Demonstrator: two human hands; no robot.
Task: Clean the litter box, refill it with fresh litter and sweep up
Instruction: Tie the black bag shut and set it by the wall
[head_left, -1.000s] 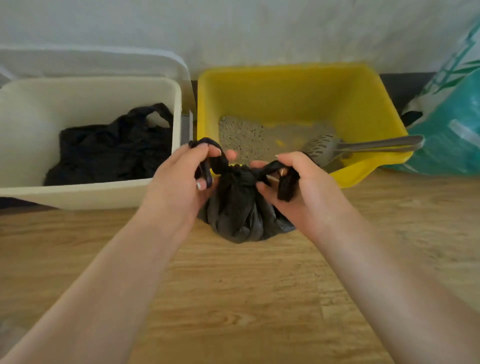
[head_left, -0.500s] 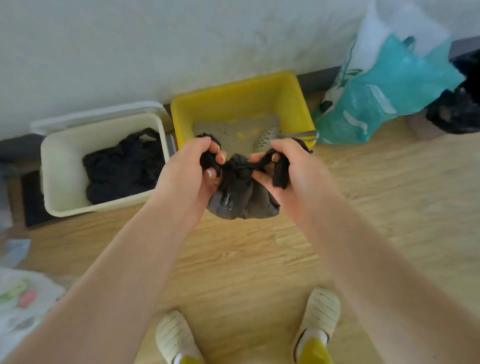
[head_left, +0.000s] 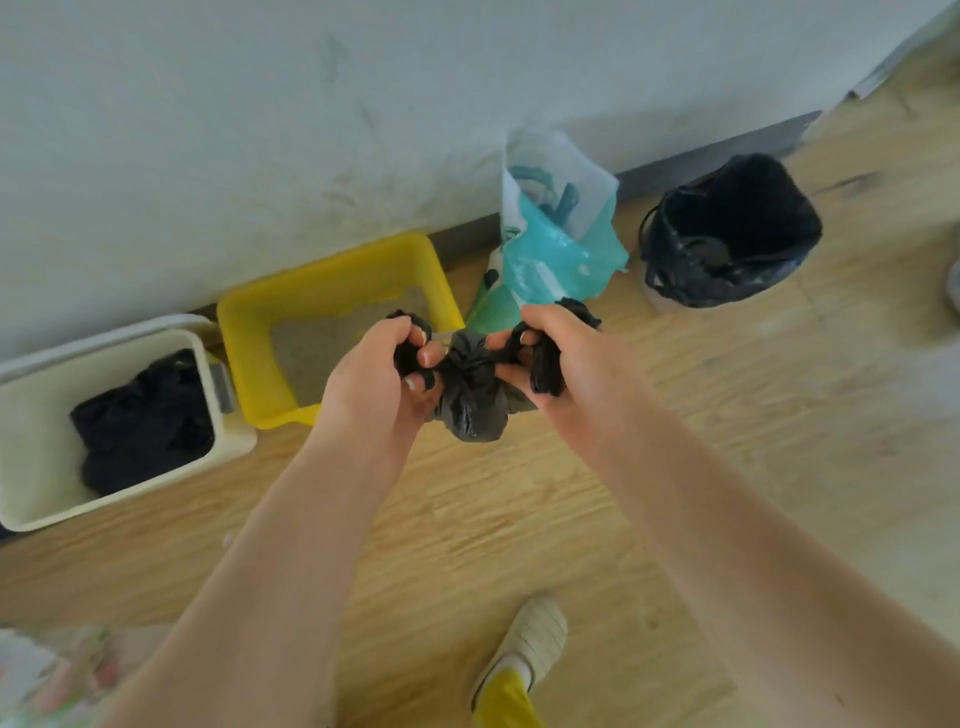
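Both hands, left hand (head_left: 382, 382) and right hand (head_left: 558, 364), gripping black bag (head_left: 470, 400) ends, knotting | scooping looks done | litter box (head_left: 332, 291) unfilled | sweeping left

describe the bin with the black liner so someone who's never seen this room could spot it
Follow the white wall along its baseboard to the right, past the yellow plastic litter box and the teal-and-white plastic litter bag. The round bin lined with a black plastic bag stands alone on the wooden floor there. It is round; the other containers are rectangular.
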